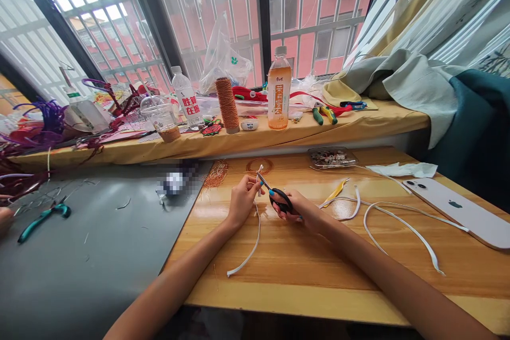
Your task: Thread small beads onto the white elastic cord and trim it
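Note:
My left hand (244,199) pinches a thin white cord (258,234) over the wooden table. One end of the cord sticks up above the fingertips, and its tail curves down toward the front edge. My right hand (292,207) is closed round the black handles of a pair of scissors (281,200). The blades point up and left, close beside the upper end of the cord. Whether they touch it I cannot tell. Just behind the hands lies a coil of copper-coloured wire (268,162). More white cords (402,223) lie loose to the right.
A phone (466,212) and a clear tray of small pieces (332,158) are on the right. Bottles, including an orange drink (278,90), and a brown thread spool (227,105) line the ledge. Teal pliers (42,220) lie left, near another person's hand (5,218).

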`<state>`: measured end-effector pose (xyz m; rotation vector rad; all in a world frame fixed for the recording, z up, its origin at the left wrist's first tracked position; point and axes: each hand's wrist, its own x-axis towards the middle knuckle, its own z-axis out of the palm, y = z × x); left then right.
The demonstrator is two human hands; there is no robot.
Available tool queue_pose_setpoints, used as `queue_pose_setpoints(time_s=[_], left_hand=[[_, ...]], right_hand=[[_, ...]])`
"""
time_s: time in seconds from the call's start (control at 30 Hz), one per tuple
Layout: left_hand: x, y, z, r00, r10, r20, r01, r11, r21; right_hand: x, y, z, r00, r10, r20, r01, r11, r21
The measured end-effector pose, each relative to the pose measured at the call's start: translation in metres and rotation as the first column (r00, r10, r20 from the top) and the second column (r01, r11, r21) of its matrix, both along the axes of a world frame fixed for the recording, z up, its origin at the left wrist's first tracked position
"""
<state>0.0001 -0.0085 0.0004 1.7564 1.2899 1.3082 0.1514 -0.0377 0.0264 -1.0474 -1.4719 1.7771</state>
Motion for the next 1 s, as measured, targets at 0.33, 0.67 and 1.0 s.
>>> queue_pose_setpoints(time_s=[0.33,0.67,1.0], left_hand=[[-0.001,0.000,-0.001,1.000,0.009,-0.009,-0.009,1.000,0.005],[0.000,0.000,0.002,1.000,0.013,0.007,-0.013,1.000,0.007],[-0.002,0.004,0.000,0.995,-0.002,0.098,0.009,0.998,-0.063]], right_hand=[[0.002,0.002,0.000,1.000,-0.015,0.028,0.015,1.000,-0.017],[0.001,0.000,0.004,0.987,0.098,0.131,-0.109,0.991,0.076],[0.037,0.024,0.004,0.361,-0.700,0.616,0.174,0.700,0.693]])
